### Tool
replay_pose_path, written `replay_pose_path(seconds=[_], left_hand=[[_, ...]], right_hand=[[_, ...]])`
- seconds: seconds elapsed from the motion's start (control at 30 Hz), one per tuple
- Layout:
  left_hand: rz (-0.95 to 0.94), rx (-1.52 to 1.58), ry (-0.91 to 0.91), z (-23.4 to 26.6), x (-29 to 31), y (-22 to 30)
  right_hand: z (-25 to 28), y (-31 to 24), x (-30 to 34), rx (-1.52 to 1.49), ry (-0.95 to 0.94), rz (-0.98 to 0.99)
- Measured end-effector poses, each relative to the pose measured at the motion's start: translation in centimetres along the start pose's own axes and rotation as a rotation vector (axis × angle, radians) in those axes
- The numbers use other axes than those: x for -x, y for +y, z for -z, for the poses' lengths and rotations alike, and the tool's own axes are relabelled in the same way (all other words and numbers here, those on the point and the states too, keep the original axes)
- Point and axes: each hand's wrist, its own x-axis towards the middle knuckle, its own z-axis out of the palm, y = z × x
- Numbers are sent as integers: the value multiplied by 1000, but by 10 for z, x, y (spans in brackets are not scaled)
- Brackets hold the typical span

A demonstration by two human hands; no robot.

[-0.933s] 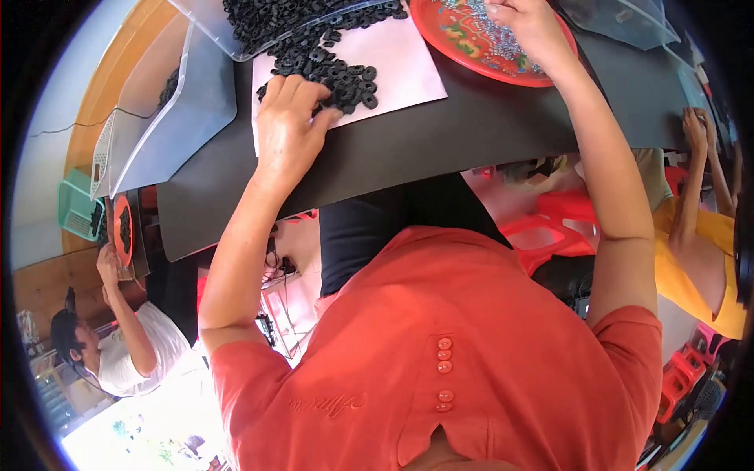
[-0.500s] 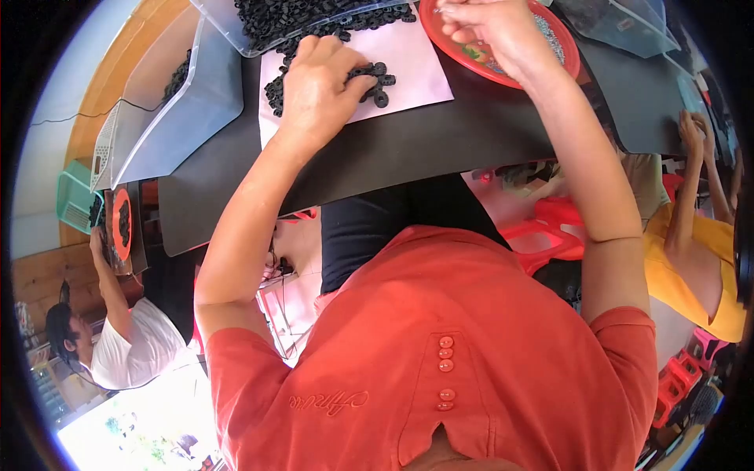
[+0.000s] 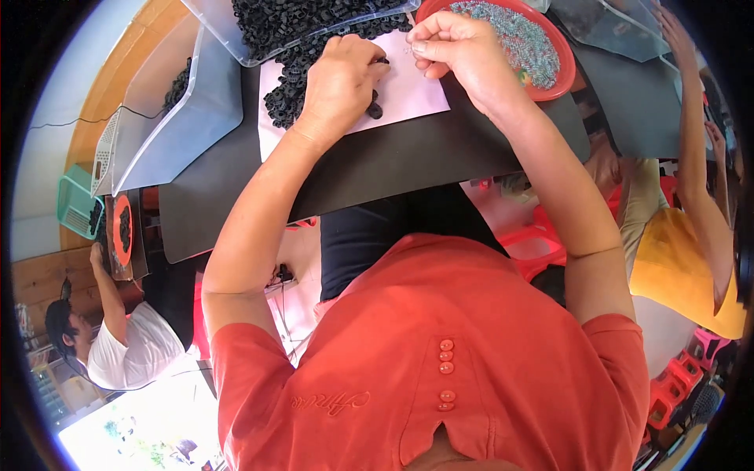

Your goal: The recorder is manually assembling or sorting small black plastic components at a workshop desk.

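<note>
My left hand (image 3: pixel 339 85) is curled over the right edge of a pile of small black ring-like parts (image 3: pixel 292 88), its thumb and fingers closed on one of them. Just below those fingertips, another black part (image 3: pixel 375 110) lies on a pale pink sheet (image 3: pixel 420 93). To the right, my right hand (image 3: pixel 465 61) is held above the sheet with thumb and forefinger pinched on a tiny clear piece (image 3: pixel 410 49), whose exact shape is too small to tell. A red round tray (image 3: pixel 567 72) behind my right wrist holds many small silvery-blue pieces (image 3: pixel 514 39).
A clear bin (image 3: pixel 247 51) full of black parts stands at the sheet's far edge. Another clear bin (image 3: pixel 192 118) is at the left of the dark table (image 3: pixel 393 161). A person in white (image 3: pixel 137 345) sits at left, one in yellow (image 3: pixel 687 263) at right.
My right hand has moved left and nearer, from over the red tray to above the sheet. My left hand has shifted slightly right, and the cluster of black parts by its thumb is less visible.
</note>
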Motion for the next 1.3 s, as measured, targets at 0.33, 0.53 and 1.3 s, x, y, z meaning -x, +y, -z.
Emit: replay_pose_path(seconds=[0.33, 0.53, 1.3], left_hand=[[753, 1073, -49, 25, -1, 17], [749, 1005, 21, 32, 6, 8], [785, 1298, 451, 51, 17, -41]], right_hand=[[-31, -15, -7, 46, -77, -1], [-38, -24, -12, -3, -48, 29], [-61, -21, -66, 593, -51, 205]])
